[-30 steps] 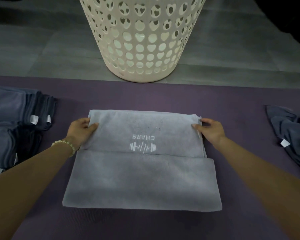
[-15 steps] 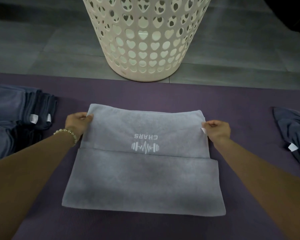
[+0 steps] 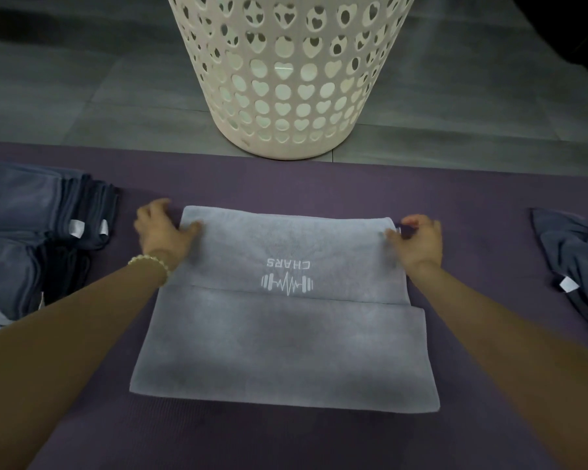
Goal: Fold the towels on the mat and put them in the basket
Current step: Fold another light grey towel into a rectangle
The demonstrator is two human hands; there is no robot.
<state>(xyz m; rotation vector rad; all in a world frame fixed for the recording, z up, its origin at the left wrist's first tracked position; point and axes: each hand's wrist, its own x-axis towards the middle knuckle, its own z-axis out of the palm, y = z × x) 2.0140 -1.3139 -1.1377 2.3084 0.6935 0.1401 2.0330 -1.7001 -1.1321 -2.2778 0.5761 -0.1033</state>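
A light grey towel [image 3: 285, 347] with a white "CHARS" dumbbell logo lies partly folded in the middle of the purple mat [image 3: 319, 181]. Its near flap is laid over the lower half. My left hand [image 3: 162, 232] pinches the towel's far left corner, thumb on top. My right hand [image 3: 418, 240] pinches the far right corner in the same way. Both corners rest on the mat. The cream basket [image 3: 287, 72] with heart-shaped holes stands on the floor just beyond the mat, straight ahead.
A stack of folded dark blue towels [image 3: 31, 239] with white tags sits on the mat at the left. A crumpled dark blue towel [image 3: 577, 262] lies at the right edge. Grey floor tiles [image 3: 82, 79] lie beyond the mat.
Both hands slid outward and slightly away along the towel's far edge to its corners. The far edge now lies straighter and wider.
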